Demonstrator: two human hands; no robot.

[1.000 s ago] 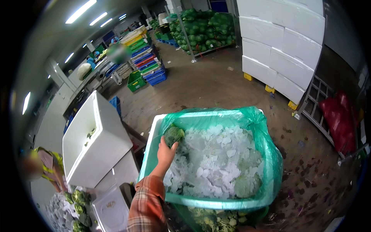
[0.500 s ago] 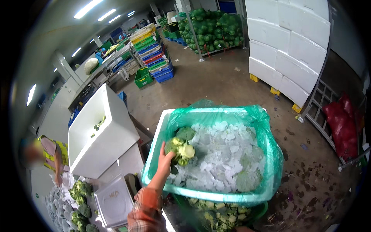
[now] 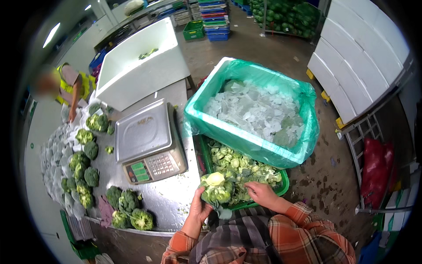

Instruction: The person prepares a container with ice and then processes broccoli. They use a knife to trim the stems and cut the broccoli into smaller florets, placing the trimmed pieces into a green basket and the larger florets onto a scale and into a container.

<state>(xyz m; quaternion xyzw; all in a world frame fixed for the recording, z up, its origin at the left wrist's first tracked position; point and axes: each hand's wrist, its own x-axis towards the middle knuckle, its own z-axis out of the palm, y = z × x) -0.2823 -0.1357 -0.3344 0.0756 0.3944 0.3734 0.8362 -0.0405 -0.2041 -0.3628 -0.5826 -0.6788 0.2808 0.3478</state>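
My left hand [image 3: 200, 207] is closed around a broccoli head [image 3: 217, 188], its pale cut stem turned up and a leaf hanging below. Just right of it my right hand [image 3: 263, 195] has its fingers curled together; whatever they may hold is too small to make out. Both hands are over a green crate [image 3: 285, 181] full of broccoli trimmings [image 3: 237, 163]. Beyond it stands a foam box [image 3: 206, 115], lined with green plastic film and filled with crushed ice [image 3: 255, 110].
Left of me, a metal table [image 3: 171, 202] bears a weighing scale [image 3: 145, 132], broccoli heads [image 3: 129, 201], netted heads [image 3: 55, 152] and a tilted white foam box [image 3: 145, 75]. A person [image 3: 72, 88] works at its far left. White boxes [image 3: 356, 57] are stacked at right.
My left hand has drawn back from the iced box toward my body, holding broccoli. My right hand has come into view beside it. The view has tipped down and shifted left.
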